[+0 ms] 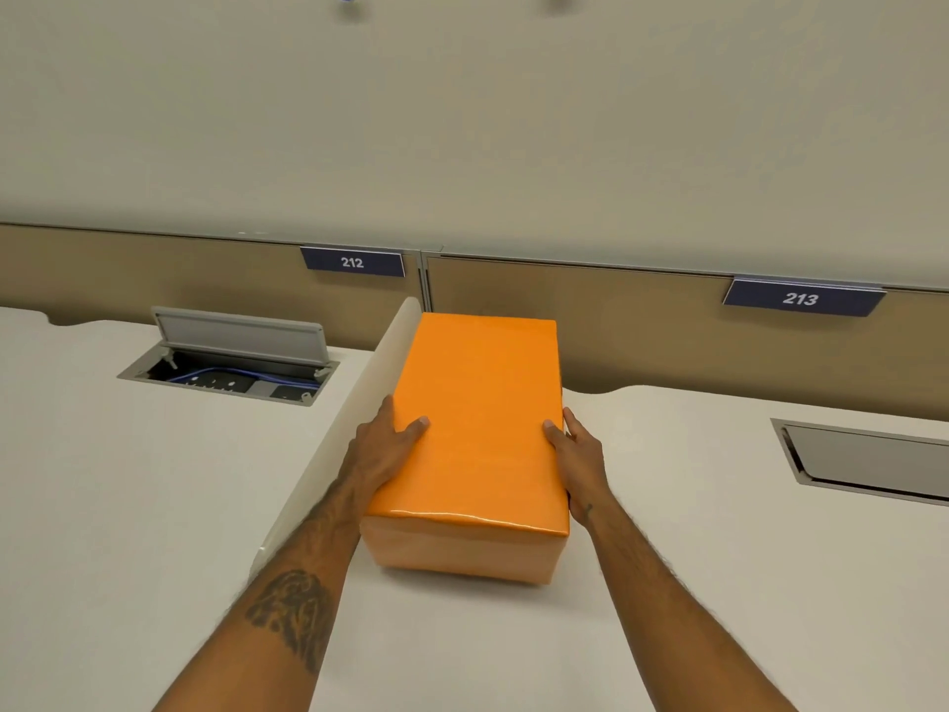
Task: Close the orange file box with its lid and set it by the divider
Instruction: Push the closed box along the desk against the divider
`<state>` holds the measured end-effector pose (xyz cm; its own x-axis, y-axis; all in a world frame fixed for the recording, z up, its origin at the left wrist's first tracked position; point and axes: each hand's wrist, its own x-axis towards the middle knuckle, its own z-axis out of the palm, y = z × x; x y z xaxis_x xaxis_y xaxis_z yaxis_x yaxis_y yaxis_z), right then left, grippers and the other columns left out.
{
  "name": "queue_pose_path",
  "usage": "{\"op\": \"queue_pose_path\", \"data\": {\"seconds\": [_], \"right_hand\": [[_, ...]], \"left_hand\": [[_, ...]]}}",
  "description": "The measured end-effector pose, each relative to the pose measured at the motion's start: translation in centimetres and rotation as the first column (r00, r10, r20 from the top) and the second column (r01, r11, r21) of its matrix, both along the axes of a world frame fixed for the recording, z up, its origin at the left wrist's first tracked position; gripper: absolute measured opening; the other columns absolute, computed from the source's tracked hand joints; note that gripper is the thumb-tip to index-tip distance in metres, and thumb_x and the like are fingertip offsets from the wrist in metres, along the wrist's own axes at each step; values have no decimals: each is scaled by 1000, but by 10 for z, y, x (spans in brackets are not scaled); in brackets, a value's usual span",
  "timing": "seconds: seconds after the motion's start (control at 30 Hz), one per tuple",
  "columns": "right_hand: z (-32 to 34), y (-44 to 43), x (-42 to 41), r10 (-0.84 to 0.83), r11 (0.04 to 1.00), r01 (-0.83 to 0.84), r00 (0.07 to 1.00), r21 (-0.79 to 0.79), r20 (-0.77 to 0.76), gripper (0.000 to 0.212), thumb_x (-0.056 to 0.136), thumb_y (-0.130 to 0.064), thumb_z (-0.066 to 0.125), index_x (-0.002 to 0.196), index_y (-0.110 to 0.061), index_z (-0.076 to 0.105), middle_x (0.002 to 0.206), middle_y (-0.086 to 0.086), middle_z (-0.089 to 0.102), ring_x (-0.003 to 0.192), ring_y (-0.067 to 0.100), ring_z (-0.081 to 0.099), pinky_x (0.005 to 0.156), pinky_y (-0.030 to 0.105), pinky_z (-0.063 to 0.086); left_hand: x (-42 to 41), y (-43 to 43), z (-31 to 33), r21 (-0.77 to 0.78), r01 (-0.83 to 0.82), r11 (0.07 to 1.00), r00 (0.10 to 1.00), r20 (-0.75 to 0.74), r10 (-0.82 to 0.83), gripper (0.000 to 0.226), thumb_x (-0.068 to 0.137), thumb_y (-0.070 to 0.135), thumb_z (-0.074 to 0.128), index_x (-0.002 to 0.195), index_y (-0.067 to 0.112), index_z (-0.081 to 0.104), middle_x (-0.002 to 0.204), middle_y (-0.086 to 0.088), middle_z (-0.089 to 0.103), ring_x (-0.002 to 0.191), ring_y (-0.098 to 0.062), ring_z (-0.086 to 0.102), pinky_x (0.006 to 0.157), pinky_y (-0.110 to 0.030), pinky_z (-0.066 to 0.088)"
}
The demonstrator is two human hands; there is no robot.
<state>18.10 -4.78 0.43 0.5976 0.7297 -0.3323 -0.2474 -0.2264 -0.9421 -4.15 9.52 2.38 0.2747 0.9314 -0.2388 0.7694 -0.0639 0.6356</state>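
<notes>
Two hands (390, 449) (577, 454), glossy orange box (477, 413)

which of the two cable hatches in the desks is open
The left hatch, under sign 212: its grey flap stands up and blue cables show inside. The right hatch, under sign 213, lies shut and flat.

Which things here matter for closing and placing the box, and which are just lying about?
Job: orange box, its lid, divider, left hand, right hand.
Lying about: open cable hatch, shut hatch, signs 212 and 213.
</notes>
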Motion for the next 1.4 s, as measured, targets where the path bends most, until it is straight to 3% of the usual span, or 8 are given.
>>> {"op": "queue_pose_path", "data": {"seconds": [0.37, 0.6, 0.77, 1.03, 1.17, 1.27, 1.33, 1.4], "right_hand": [[-12, 44, 0, -26, 999, 27, 999, 19, -47, 58, 100, -36, 52, 153, -28, 29, 142, 4, 54, 116, 27, 61, 99, 57, 50], [-14, 69, -3, -36, 999, 37, 999, 24, -37, 54, 100, -40, 50, 151, -33, 34, 138, 3, 58, 115, 28, 61, 97, 58, 51], [-18, 73, 0, -33, 999, 34, 999, 12, -23, 55, 100, -43, 50, 151, -33, 34, 139, 3, 57, 117, 29, 60, 97, 59, 50], [-19, 76, 0, -29, 999, 30, 999, -19, 31, 58, 100, -44, 48, 153, -31, 29, 144, 4, 52, 122, 31, 57, 100, 59, 48], [-10, 71, 3, 58, 996, -49, 990, -71, 130, 63, 99, -48, 46, 154, -28, 25, 151, 7, 45, 128, 34, 52, 103, 59, 45], [1, 63, 4, 112, 981, -67, 961, -183, 251, 75, 96, -56, 45, 156, -22, 16, 159, 11, 30, 140, 36, 39, 109, 57, 39], [8, 50, 2, 184, 956, -65, 893, -286, 410, 81, 94, -61, 42, 157, -22, 11, 164, 12, 15, 146, 37, 27, 113, 56, 32], [11, 28, 1, 307, 916, -76, 764, -394, 567, 84, 92, -67, 38, 157, -24, 7, 166, 12, 4, 149, 36, 19, 114, 56, 28]], "left_hand": [[7, 33, -16, 161, 181, 970, 977, -140, -159, 72, 97, 56, 40, 153, 14, 24, 160, -16, 23, 143, -35, 28, 113, -49, 29], [30, 40, -15, 292, 378, 879, 894, -362, -264, 77, 94, 69, 25, 156, 25, 16, 166, -8, 4, 152, -25, 0, 120, -54, -1], [40, 42, -24, 266, 426, 865, 855, -432, -288, 81, 89, 75, 16, 157, 31, 6, 167, -6, 0, 152, -26, -2, 119, -57, 0], [40, 43, -25, 276, 425, 862, 850, -450, -274, 83, 88, 77, 12, 156, 31, 6, 167, -6, 0, 153, -25, -2, 119, -57, 1], [38, 36, -18, 288, 391, 874, 878, -402, -261, 84, 89, 75, 15, 157, 25, 12, 166, -7, 3, 152, -25, -1, 119, -58, 0], [33, 22, -13, 310, 389, 867, 882, -399, -252, 84, 90, 74, 15, 156, 23, 18, 166, -8, 4, 152, -24, -1, 119, -59, -1], [31, 8, -8, 319, 407, 856, 872, -415, -260, 83, 91, 74, 16, 156, 22, 19, 166, -8, 4, 153, -24, -1, 119, -59, 0], [32, -7, -2, 333, 436, 836, 859, -432, -275, 82, 91, 73, 16, 156, 22, 17, 166, -7, 3, 153, -24, -2, 119, -58, -1]]}}
